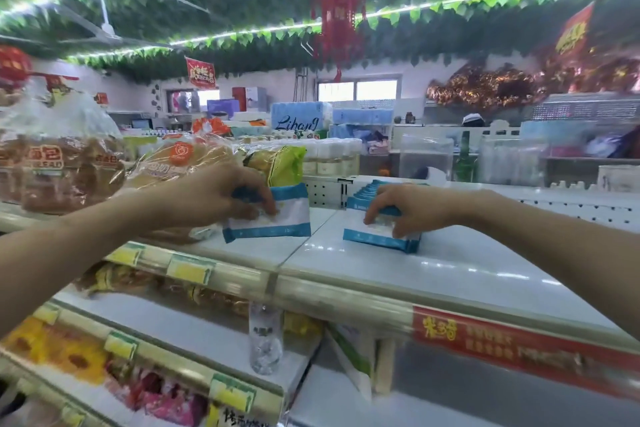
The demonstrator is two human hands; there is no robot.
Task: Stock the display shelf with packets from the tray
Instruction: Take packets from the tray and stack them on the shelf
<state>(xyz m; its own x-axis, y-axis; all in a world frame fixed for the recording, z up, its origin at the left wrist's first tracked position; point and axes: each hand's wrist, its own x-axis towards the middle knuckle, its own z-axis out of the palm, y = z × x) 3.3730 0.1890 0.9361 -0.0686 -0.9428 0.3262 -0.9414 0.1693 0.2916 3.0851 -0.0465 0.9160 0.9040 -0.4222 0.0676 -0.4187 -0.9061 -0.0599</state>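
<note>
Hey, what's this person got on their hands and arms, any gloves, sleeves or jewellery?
Nothing worn shows. The left hand and right hand are gloveless, with no ring, watch or bracelet visible. The left forearm and right forearm are uncovered to the picture's edges, so no sleeve is in view.

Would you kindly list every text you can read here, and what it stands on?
"Libang": blue tissue pack.
"面包", "READ": bread bag.
Too blurred to read: red shelf strip, hanging red sign, yellow price tags, blue-and-white packets.
</note>
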